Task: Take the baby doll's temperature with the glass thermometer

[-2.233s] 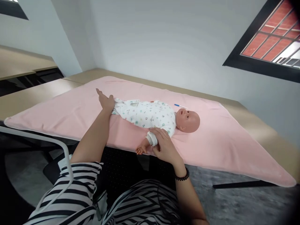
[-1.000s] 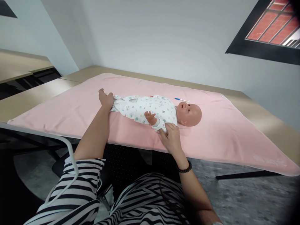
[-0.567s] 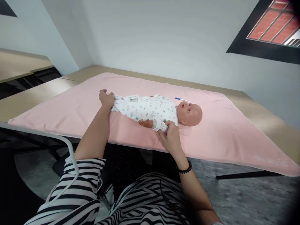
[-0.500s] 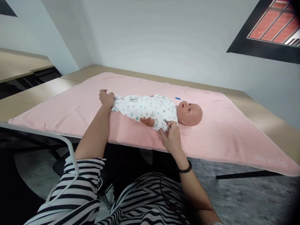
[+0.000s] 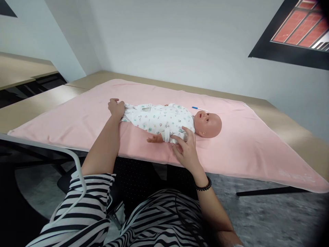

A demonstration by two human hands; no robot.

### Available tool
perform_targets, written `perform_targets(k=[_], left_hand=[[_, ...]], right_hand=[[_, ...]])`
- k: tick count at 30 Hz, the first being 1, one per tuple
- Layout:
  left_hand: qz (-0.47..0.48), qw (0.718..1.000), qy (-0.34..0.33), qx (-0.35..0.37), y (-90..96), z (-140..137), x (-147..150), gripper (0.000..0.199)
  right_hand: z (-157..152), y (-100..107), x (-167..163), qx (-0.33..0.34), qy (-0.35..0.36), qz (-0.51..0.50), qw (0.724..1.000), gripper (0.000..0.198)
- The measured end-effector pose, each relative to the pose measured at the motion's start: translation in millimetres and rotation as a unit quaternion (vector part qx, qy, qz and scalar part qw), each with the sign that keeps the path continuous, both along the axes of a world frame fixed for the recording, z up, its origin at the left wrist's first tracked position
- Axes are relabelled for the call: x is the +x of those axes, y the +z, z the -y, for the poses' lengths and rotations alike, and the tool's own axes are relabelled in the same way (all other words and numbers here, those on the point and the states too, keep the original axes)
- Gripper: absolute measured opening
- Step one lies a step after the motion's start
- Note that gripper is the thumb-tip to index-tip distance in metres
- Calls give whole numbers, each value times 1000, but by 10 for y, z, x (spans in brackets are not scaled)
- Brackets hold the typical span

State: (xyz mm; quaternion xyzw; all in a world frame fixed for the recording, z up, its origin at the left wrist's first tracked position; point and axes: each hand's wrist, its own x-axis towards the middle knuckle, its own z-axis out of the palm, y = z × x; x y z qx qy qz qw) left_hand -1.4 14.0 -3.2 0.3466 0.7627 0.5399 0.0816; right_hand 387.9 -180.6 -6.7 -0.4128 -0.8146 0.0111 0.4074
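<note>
Pink blanket (image 5: pixel 231 151), blue pen (image 5: pixel 198 108) beside doll (image 5: pixel 169 121)

- I saw a light wooden table (image 5: pixel 288 128) carrying everything, its bare edge showing at three o'clock.
- A pink blanket (image 5: pixel 239 147) covered most of its top.
- On the blanket lay a baby doll (image 5: pixel 169 120), head toward three o'clock.
- A small blue-tipped stick (image 5: pixel 198 108) lay at the head's twelve o'clock.
</note>
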Motion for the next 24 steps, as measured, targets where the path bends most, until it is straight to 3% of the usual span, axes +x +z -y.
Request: perform_targets(k=[4,7,24], left_hand=[[0,1000,7,-2,9,4,10,27],[-4,1000,9,-14,22,4,18,25],[-7,999,11,-30,33,10,23,23]], right_hand=[[-8,-46,-5,-7,-11,84,996,54],[-3,-58,-18,-30,-24,130,991,61],[33,-18,-14,-58,-13,149,987,42]])
